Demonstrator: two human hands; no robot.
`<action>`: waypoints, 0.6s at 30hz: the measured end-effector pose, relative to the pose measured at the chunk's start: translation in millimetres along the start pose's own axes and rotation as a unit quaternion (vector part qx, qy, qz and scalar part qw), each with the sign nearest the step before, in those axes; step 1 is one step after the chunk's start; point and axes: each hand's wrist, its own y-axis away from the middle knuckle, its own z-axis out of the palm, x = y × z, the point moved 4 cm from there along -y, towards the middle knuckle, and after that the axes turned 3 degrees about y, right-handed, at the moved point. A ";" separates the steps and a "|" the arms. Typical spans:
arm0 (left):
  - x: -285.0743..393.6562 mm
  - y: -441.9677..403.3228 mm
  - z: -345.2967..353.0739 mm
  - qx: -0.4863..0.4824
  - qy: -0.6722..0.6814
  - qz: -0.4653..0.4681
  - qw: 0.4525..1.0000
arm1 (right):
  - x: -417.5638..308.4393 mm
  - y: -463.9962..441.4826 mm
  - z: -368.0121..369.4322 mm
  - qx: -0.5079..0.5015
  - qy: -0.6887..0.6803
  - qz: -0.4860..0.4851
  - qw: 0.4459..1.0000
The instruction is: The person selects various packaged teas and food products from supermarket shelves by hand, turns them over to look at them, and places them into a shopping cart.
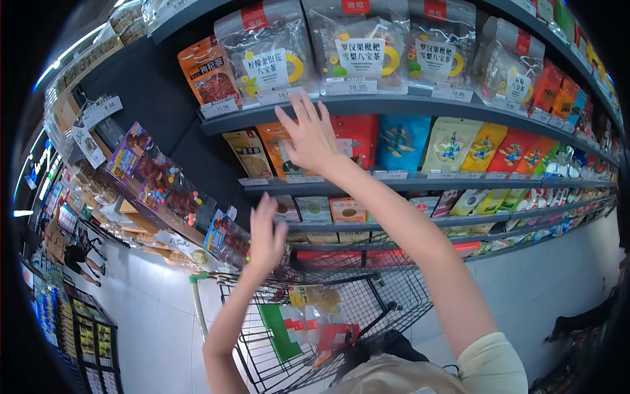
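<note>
My right hand (312,138) is raised in front of the shelves with its fingers spread and nothing in them. Its fingertips are by the edge of the upper shelf (400,105), just below a clear pouch of tea mix (266,56); whether they touch the edge I cannot tell. Behind that hand, an orange pouch (270,141) and a red pouch (361,134) are partly covered. Lower down, my left hand (264,240) is slightly blurred, fingers stretched upward and holding nothing. Nearest to it are small packets (287,209) on a lower shelf.
A wire shopping cart (400,289) stands below my arms, holding several packages (315,302) and a green panel (279,331). Hanging snack packs (154,171) line the shelf end at left. Another person (65,253) is farther down the aisle.
</note>
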 end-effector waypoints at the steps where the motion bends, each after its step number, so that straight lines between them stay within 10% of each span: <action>1: 4.3 38.8 8.4 -0.064 -0.071 -0.005 0.995 | -5.4 17.4 -7.8 0.010 -0.020 -0.013 1.000; 9: -43.4 420.8 -42.3 -0.105 -0.209 -0.526 0.817 | 1.3 420.2 -16.0 -0.379 -0.119 0.101 0.912; 13: 26.1 439.2 -61.1 -0.131 -0.279 -0.501 0.808 | -22.1 588.2 -81.2 -0.678 -0.137 0.221 0.687; 18: 2.8 458.0 -62.6 0.052 -0.341 -0.503 0.793 | -25.5 619.7 -115.2 -0.615 -0.103 0.226 0.748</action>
